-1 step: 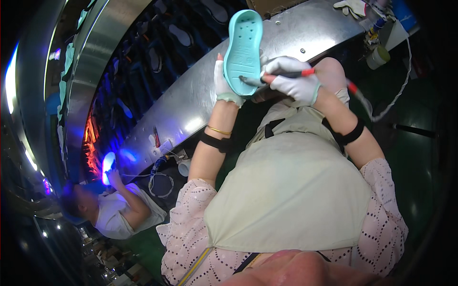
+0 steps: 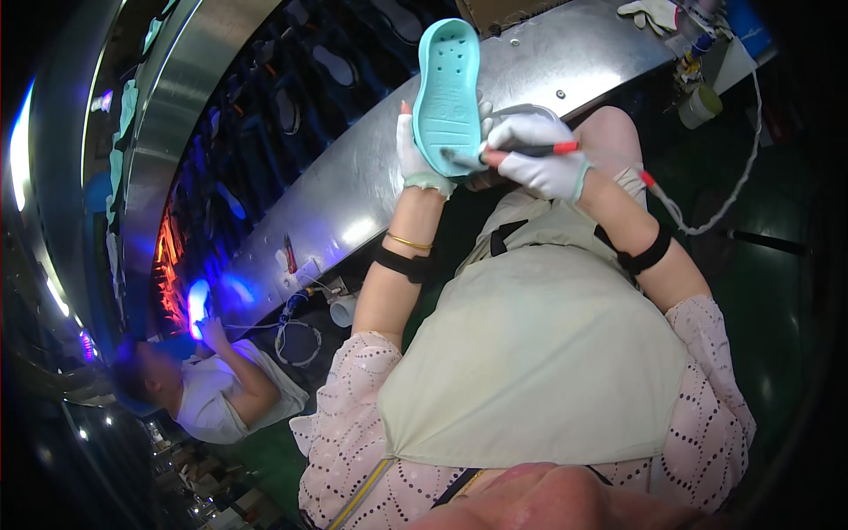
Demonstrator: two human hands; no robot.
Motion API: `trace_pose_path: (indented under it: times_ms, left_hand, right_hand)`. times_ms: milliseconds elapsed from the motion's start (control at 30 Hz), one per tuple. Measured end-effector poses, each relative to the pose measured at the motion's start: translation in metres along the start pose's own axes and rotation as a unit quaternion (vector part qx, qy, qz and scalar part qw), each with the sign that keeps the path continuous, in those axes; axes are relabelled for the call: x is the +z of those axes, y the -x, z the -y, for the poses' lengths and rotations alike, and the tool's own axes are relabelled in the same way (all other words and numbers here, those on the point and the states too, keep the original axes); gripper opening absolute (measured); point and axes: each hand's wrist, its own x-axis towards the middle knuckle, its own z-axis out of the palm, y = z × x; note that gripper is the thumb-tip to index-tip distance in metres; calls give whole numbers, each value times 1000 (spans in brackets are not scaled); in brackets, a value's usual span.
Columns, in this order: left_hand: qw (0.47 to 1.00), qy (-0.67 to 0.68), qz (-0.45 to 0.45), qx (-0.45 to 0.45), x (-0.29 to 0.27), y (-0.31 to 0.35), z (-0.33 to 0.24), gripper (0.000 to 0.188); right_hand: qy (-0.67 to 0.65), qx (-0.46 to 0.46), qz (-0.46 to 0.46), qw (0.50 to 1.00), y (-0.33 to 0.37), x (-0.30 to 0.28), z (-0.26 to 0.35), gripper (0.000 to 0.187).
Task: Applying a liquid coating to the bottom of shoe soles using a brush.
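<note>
A turquoise shoe sole [image 2: 448,88], with small round holes toward its far end, is held up in my left hand [image 2: 413,157]. That hand wears a white glove with bare fingertips; its thumb rests at the sole's left edge and its other fingers are mostly hidden behind. My right hand [image 2: 543,157], gloved likewise, grips a brush [image 2: 461,160] with a red-marked handle. The bristles touch or hover just over the inside of the sole's near end, slightly blurred. From the handle's back end a thin clear hose [image 2: 707,228] trails off to the right.
A steel bench [image 2: 353,190] curves beyond my hands. Past it, a dark conveyor carries several soles [image 2: 334,66]. At left a co-worker [image 2: 230,389] handles a brightly lit sole [image 2: 199,305]. White gloves [image 2: 651,12] and a pale container [image 2: 700,106] are at far right.
The sole has shifted slightly left in my left hand. My right hand and the brush have moved a little left too, and the hose has swung.
</note>
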Motion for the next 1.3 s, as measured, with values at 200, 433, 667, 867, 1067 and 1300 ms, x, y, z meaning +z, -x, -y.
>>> trace_pose_path:
  times_ms: [200,433,667,867,1067,1300]
  left_hand:
    - [999,4,6,37,-9,7,14,73]
    - [994,-60,-51,77,0,10,25,67]
    - [999,19,-26,32,8,25,22,75]
    - [997,-76,18,7,3,31,28,84]
    - [991,-116,23,60,1,36,22,78]
    - [958,-268,-21,102,5,46,17,70]
  right_hand:
    - [-113,131,18,985,3,2,-2,13]
    - [0,30,-52,998,-8,13,-2,10]
    - [-123,140,-106,977,-17,-12,-2,11]
    - [-44,-34,-206,977,-50,-44,13,9]
    - [213,-215,-123,945,-6,-2,0,15]
    - [160,-215,-100,958,-1,-14,11,16]
